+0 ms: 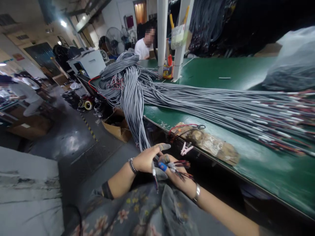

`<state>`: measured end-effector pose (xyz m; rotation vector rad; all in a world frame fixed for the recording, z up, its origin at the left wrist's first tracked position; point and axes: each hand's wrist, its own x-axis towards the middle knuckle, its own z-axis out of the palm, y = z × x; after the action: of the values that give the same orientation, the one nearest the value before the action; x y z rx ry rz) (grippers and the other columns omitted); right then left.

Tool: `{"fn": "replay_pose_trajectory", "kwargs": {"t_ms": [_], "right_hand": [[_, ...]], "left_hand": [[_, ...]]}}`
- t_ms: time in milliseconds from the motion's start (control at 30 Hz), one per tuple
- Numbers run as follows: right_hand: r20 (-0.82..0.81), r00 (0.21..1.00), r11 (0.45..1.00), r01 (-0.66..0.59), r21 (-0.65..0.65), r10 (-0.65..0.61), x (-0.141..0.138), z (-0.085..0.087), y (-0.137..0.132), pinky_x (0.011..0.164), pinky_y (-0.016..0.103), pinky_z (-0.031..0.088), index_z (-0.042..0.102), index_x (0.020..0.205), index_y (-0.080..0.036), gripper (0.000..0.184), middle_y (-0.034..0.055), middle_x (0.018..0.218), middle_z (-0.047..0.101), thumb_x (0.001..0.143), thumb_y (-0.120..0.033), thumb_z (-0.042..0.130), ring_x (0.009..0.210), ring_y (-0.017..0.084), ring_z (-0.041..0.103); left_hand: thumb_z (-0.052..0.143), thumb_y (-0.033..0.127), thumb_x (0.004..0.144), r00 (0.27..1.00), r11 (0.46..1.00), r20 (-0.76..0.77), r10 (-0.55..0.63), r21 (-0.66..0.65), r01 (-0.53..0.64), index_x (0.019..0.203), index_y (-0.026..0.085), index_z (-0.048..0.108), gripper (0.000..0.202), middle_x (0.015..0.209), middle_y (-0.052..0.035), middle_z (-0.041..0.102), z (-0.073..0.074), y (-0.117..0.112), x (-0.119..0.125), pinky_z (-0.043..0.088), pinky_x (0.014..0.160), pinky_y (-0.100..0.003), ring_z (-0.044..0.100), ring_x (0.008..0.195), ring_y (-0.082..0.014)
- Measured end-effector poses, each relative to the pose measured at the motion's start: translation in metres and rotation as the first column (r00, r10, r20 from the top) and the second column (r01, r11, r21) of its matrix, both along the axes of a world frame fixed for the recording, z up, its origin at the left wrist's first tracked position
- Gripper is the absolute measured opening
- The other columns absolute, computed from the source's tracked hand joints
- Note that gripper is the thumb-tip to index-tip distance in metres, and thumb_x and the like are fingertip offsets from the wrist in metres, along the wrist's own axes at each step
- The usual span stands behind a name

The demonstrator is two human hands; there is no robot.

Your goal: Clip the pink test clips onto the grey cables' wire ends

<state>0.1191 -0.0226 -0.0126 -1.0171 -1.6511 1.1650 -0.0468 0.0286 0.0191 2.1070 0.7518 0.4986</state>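
Green bench (pixel 261 172), grey cables (pixel 134 98)—left hand (pixel 146 160) and right hand (pixel 168 172) gripping some, dark floor (pixel 71 141)

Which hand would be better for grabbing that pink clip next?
Probably the right hand: the pink clip sits toward that arm's side, so the left hand might reach across. Both hands are at the gray cables, though.

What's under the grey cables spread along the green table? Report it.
The green table shows bare along the near edge of the grey cables. Whatever lies beneath the middle of the spread, or under the coiled heap at its far left, is covered.
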Motion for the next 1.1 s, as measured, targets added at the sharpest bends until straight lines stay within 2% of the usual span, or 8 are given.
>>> {"fn": "replay_pose_trajectory", "kwargs": {"t_ms": [167, 367, 533, 633, 733, 867, 1000, 1100], "right_hand": [[-0.139, 0.988, 0.986, 0.05, -0.157, -0.072, 0.015, 0.006, -0.008, 0.064, 0.03, 0.049, 0.058, 0.082, -0.019, 0.033, 0.0015, 0.073, 0.057, 0.083, -0.052, 0.056, 0.065, 0.016, 0.053], [-0.288, 0.958, 0.974, -0.069, -0.217, 0.004, 0.023, 0.004, -0.004, 0.071, 0.032, 0.051, 0.062, 0.095, -0.019, 0.039, 0.0036, 0.081, 0.063, 0.077, -0.053, 0.062, 0.074, 0.017, 0.059], [-0.354, 0.935, 0.963, -0.123, -0.239, 0.032, 0.036, -0.008, -0.004, 0.087, 0.039, 0.051, 0.059, 0.11, -0.019, 0.048, 0.008, 0.097, 0.066, 0.075, -0.051, 0.067, 0.086, 0.021, 0.065], [-0.257, 0.967, 0.977, -0.052, -0.209, -0.004, 0.042, -0.014, -0.006, 0.082, 0.037, 0.053, 0.061, 0.11, -0.02, 0.041, 0.0076, 0.093, 0.067, 0.08, -0.048, 0.062, 0.084, 0.021, 0.065], [-0.145, 0.989, 0.986, -0.034, -0.162, 0.01, 0.043, -0.016, -0.01, 0.077, 0.034, 0.054, 0.065, 0.099, -0.019, 0.034, 0.0071, 0.088, 0.068, 0.083, -0.047, 0.058, 0.081, 0.021, 0.065], [-0.073, 0.995, 0.985, 0.05, -0.163, -0.063, 0.049, -0.012, -0.014, 0.072, 0.032, 0.053, 0.066, 0.091, -0.02, 0.03, 0.0052, 0.083, 0.069, 0.086, -0.046, 0.051, 0.077, 0.02, 0.064], [-0.072, 0.992, 0.984, 0.087, -0.154, -0.099, 0.059, -0.011, -0.016, 0.072, 0.032, 0.052, 0.065, 0.087, -0.02, 0.03, 0.0041, 0.077, 0.066, 0.086, -0.046, 0.051, 0.072, 0.019, 0.062], [-0.104, 0.993, 0.986, 0.04, -0.16, -0.058, 0.062, -0.012, -0.012, 0.071, 0.033, 0.053, 0.063, 0.088, -0.02, 0.032, 0.0025, 0.073, 0.063, 0.08, -0.05, 0.058, 0.065, 0.018, 0.058]], "left_hand": [[0.071, 0.03, 0.063, 0.949, 0.992, -0.305, 0.077, 0.116, -0.043, 0.141, 0.015, 0.033, 0.088, 0.111, -0.0124, 0.063, -0.025, -0.003, 0.028, 0.044, 0.09, -0.041, 0.06, 0.1, -0.028], [0.065, 0.031, 0.067, 0.83, 0.981, -0.542, 0.131, 0.19, -0.031, 0.135, 0.012, 0.042, 0.074, 0.093, -0.011, 0.069, -0.023, -0.008, 0.047, 0.04, 0.089, -0.043, 0.064, 0.089, -0.03], [0.063, 0.03, 0.074, 0.905, 0.998, -0.422, 0.06, 0.025, -0.054, 0.096, 0.02, 0.065, 0.024, 0.085, -0.0037, 0.07, -0.024, -0.001, 0.025, 0.041, 0.089, -0.037, 0.063, 0.082, -0.0217], [0.062, 0.05, 0.077, 0.985, 0.936, -0.138, 0.108, -0.319, -0.147, 0.093, 0.015, 0.063, 0.038, 0.072, -0.0027, 0.065, -0.027, 0.004, 0.012, 0.047, 0.065, -0.027, 0.059, 0.063, -0.015], [0.064, 0.062, 0.071, 0.972, 0.838, 0.088, 0.216, -0.527, -0.139, 0.086, 0.012, 0.061, 0.052, 0.058, 0.0003, 0.057, -0.032, 0.008, 0.013, 0.044, 0.054, -0.024, 0.052, 0.051, -0.0108], [0.063, 0.06, 0.073, 0.979, 0.856, 0.086, 0.187, -0.504, -0.119, 0.065, 0.013, 0.057, 0.048, 0.052, 0.0002, 0.054, -0.035, 0.011, 0.031, 0.041, 0.053, -0.022, 0.049, 0.048, -0.0091], [0.073, 0.039, 0.068, 0.993, 0.937, -0.122, -0.006, -0.347, -0.037, 0.067, 0.015, 0.062, 0.027, 0.063, 0.0012, 0.062, -0.032, 0.01, 0.042, 0.042, 0.059, -0.02, 0.055, 0.062, -0.0113], [0.072, 0.029, 0.066, 0.97, 0.965, -0.243, 0.01, -0.253, -0.073, 0.068, 0.016, 0.063, 0.016, 0.057, 0.0056, 0.058, -0.033, 0.009, 0.046, 0.04, 0.056, -0.019, 0.052, 0.057, -0.0097]]}}
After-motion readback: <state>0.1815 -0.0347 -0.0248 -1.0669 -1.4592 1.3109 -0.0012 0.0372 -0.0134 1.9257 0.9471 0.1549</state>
